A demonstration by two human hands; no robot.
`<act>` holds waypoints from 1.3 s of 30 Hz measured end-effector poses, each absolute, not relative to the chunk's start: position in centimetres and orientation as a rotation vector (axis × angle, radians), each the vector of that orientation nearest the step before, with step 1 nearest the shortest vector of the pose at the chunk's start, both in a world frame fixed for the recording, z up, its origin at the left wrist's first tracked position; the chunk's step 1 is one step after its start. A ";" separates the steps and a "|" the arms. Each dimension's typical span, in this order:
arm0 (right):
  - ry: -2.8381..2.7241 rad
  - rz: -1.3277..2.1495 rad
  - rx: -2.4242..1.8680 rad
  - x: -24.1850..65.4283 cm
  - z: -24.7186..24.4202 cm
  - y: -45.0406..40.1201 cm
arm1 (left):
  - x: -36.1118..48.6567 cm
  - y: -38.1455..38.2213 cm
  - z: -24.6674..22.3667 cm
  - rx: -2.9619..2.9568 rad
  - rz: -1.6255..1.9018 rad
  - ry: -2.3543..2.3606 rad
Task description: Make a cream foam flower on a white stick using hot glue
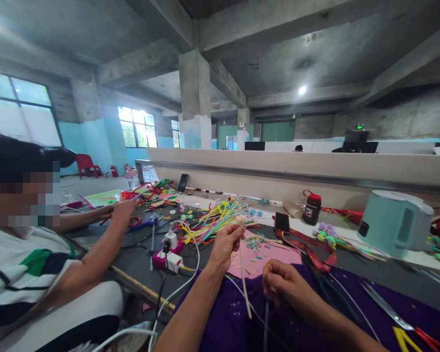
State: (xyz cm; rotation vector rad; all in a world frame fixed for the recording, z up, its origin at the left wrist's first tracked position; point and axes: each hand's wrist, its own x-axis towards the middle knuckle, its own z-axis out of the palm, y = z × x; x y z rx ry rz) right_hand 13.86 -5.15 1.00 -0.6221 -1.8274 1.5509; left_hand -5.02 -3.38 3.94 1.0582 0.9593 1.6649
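Observation:
My left hand (225,244) is closed in a pinch on a cream pipe-cleaner flower (240,221). Its pale stem (245,283) hangs down below the fingers. To the right and lower, my right hand (284,281) is closed, fingertips curled together. A thin pale-bluish strip (266,322) hangs beneath it, apparently from the fingers, though the grip itself is hidden. Behind both hands, a pink sheet (238,264) carries small cut pieces (256,242) in teal, purple and cream. Dark purple cloth (220,318) lies under my forearms.
Colourful pipe cleaners (209,220) are heaped mid-table. Scissors (386,305) lie at right, near a phone (282,223), a dark bottle (312,209) and a mint-green kettle (392,222). Left are a power strip (168,259), cables and a co-worker's arm (106,244).

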 end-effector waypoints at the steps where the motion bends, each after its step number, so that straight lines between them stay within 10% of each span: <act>1: -1.806 1.547 -0.624 14.2 1.1 -4.8 | -5.1 -3.1 3.7 1.019 1.604 0.947; 28: -2.031 1.272 -1.016 15.6 -0.2 0.7 | -8.2 0.8 -0.4 0.678 1.432 0.908; 39: -2.769 0.483 -1.211 8.6 -1.1 4.5 | -7.0 0.1 -0.9 0.837 1.309 0.868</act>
